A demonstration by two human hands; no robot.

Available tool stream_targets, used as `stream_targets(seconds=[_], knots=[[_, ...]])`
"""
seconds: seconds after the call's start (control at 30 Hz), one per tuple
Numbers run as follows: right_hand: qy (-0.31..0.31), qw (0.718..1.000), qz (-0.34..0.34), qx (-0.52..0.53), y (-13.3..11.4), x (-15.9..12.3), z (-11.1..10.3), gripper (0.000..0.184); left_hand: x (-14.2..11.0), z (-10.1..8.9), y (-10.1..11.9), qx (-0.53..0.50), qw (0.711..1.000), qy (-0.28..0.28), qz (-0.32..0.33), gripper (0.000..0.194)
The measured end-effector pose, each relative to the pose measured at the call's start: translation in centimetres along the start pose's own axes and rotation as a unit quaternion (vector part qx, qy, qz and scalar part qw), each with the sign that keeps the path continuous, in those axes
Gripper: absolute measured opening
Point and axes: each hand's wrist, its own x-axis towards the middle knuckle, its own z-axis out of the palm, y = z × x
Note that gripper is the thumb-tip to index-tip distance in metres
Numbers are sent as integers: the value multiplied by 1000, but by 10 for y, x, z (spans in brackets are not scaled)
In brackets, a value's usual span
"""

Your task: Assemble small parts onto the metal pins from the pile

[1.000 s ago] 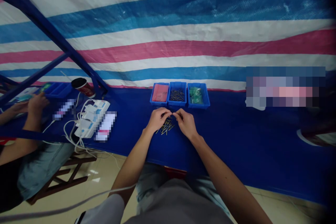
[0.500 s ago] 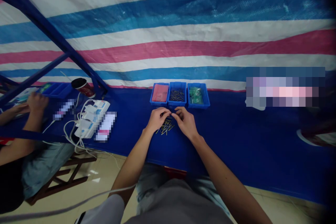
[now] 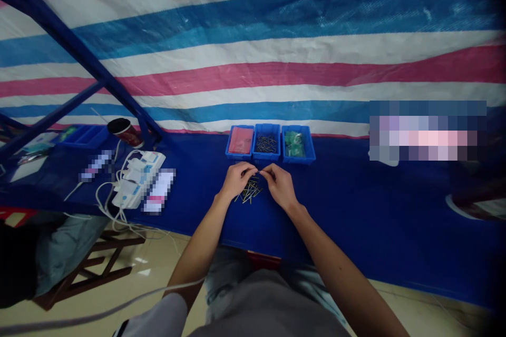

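Note:
My left hand (image 3: 236, 180) and my right hand (image 3: 280, 185) are close together above a small pile of thin metal pins (image 3: 250, 191) on the blue table (image 3: 356, 205). Both hands are pinched, fingertips almost meeting, each holding something tiny that I cannot make out. Just beyond the hands stand three small blue bins in a row: a left bin (image 3: 240, 141) with red contents, a middle bin (image 3: 266, 142) with dark pins, and a right bin (image 3: 298, 144) with green parts.
A white power strip with cables (image 3: 134, 184) lies at the left, with a dark cup (image 3: 125, 130) and another blue tray (image 3: 86, 135) behind it. Blue frame bars (image 3: 71, 47) cross the upper left. A seated co-worker's legs (image 3: 47, 253) show at the lower left. A striped tarp hangs behind.
The co-worker's hand and arm at the far left have left the table and the view. My own hands stay pinched over the pin pile, shifting only slightly.

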Motion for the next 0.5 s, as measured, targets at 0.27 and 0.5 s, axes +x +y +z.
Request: stream_targets(seconds=[0.27,0.5], knots=[[6,1000,-7,-26,0,0,0,30,0,1,0,-2,1000,-1,0,23],[0,999,0,-50,1,-1,0,35,0,1,0,-5,1000,-4,-2,22]])
